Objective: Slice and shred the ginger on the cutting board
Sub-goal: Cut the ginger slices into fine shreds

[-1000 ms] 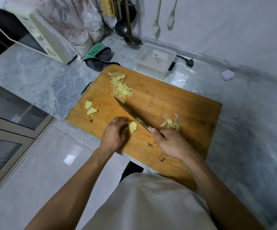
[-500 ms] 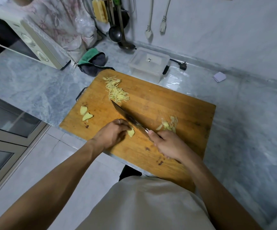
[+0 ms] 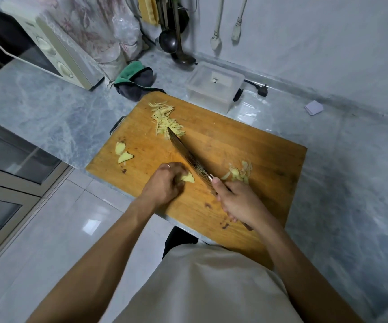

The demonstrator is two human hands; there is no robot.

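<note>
Left hand (image 3: 164, 183) pins ginger piece (image 3: 187, 178); right hand (image 3: 239, 201) holds knife (image 3: 189, 157) beside it

Dim, soft focus, wide-angle edge warp.

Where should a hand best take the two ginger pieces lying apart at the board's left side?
Pinch each of the two ginger pieces by its edges from above: they lie flat on the cutting board, away from the knife and both hands, so nothing blocks the approach.

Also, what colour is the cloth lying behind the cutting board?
Green and dark grey cloth, seen in the head view.
</note>
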